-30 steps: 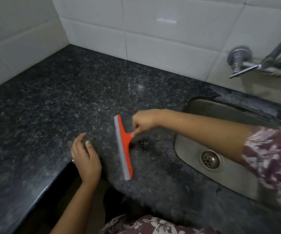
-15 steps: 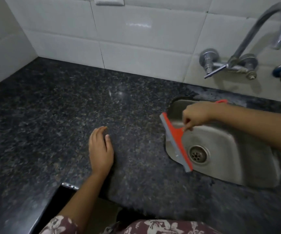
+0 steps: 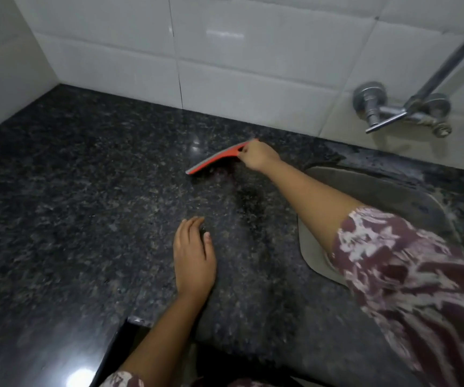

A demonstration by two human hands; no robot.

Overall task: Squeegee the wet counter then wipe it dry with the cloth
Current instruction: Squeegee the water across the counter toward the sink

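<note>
Right hand (image 3: 258, 157) closed around the handle of the red squeegee (image 3: 215, 161), far back on the dark granite counter (image 3: 71, 191), near the white tiled wall (image 3: 253, 65) but apart from it. Blade tilted, its left end low against the stone, its right end raised toward the fist. Left hand (image 3: 194, 263) flat on the counter, palm down, fingers loosely spread, holding nothing, set just inside the front edge. Wide open granite to the left of both hands, running to the corner where the side wall meets the back wall. Steel sink (image 3: 378, 196) cut into the counter to the right, its rim crossed by the right forearm and the patterned sleeve (image 3: 406, 275). Only a narrow strip of counter between sink and back wall. Tap (image 3: 392, 113) fixed on the wall above the sink, well to the right of the squeegee. Front edge of the counter stepping inward at the lower left, beside the left forearm. No cloth in view.
</note>
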